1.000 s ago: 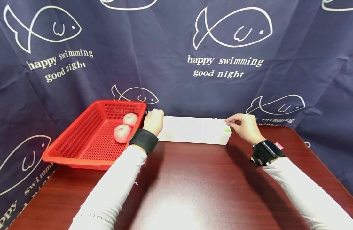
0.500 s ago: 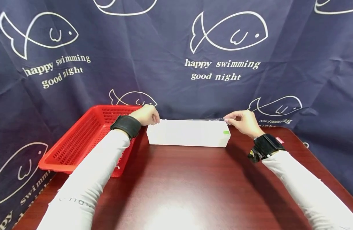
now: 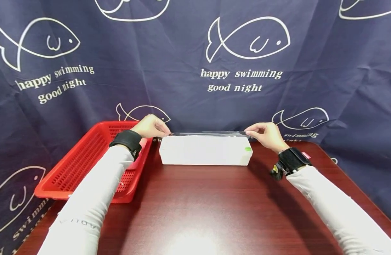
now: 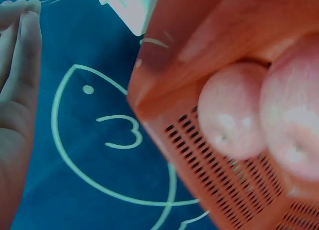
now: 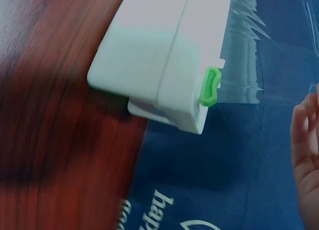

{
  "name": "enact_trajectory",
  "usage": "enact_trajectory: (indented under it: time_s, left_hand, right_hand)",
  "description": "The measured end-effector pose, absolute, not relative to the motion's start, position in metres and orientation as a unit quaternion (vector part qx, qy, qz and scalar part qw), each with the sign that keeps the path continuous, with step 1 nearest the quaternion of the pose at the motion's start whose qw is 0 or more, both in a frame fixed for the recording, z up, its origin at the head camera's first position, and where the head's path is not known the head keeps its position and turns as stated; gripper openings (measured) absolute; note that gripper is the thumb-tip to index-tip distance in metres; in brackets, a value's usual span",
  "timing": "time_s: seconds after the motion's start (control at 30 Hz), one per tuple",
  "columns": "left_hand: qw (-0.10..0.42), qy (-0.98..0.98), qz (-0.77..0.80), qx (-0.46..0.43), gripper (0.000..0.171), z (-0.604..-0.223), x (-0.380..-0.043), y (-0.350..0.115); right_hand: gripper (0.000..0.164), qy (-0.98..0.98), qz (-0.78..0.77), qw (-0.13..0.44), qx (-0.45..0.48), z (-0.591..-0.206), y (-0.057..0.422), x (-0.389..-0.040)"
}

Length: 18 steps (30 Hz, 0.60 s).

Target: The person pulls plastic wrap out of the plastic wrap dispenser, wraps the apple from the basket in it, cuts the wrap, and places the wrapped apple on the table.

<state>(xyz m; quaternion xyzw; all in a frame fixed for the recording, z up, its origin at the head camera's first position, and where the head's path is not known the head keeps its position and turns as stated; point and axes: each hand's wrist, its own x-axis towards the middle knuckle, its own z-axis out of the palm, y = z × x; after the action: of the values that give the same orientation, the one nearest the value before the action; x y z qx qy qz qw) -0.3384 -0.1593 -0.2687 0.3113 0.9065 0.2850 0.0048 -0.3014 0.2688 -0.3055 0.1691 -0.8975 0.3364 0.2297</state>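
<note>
A long white cling film dispenser (image 3: 205, 151) lies across the table, its green slider (image 5: 211, 87) at the right end. Clear film (image 3: 208, 133) stretches out along its far top edge, wrinkled in the right wrist view. My left hand (image 3: 152, 126) pinches the film's left corner between thumb and fingertips. At the opposite corner, my right hand (image 3: 268, 135) pinches the film with thumb and forefinger. Both hands are raised just beyond the dispenser. The left wrist view has the left hand's fingers (image 4: 30, 40) together at its edge.
A red plastic basket (image 3: 52, 193) stands on the left, partly under my left forearm. Two pinkish apples, a nearer one (image 4: 296, 110) and a farther one (image 4: 234, 110), lie in it. Behind the table (image 3: 195, 198) hangs a dark blue curtain (image 3: 189, 88) with fish drawings.
My left hand has gone from a fist at the dispenser's left end to pinching the film's left corner. More film now shows behind the dispenser. My right hand keeps its pinch.
</note>
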Motion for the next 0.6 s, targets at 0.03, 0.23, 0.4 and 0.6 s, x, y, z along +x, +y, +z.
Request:
enact_trajectory:
  time_s: [0.03,0.23,0.4,0.6]
  left_hand:
    - [0.005,0.905,0.299,0.302,0.017,-0.27,-0.339,-0.162]
    - [0.054,0.872,0.424,0.238,0.026,-0.277,-0.343,-0.169]
    - [0.093,0.824,0.522,0.198,0.035,-0.283,-0.346,-0.17]
    - [0.097,0.77,0.604,0.181,0.035,-0.288,-0.351,-0.167]
  right_hand:
    - [0.014,-0.894,0.353,0.219,0.168,-0.306,0.268,-0.303]
    - [0.028,-0.874,0.453,0.107,0.138,-0.304,0.273,-0.316]
    - [0.031,-0.876,0.467,0.043,0.115,-0.296,0.278,-0.325]
    - [0.017,-0.799,0.585,0.001,0.137,-0.299,0.28,-0.331]
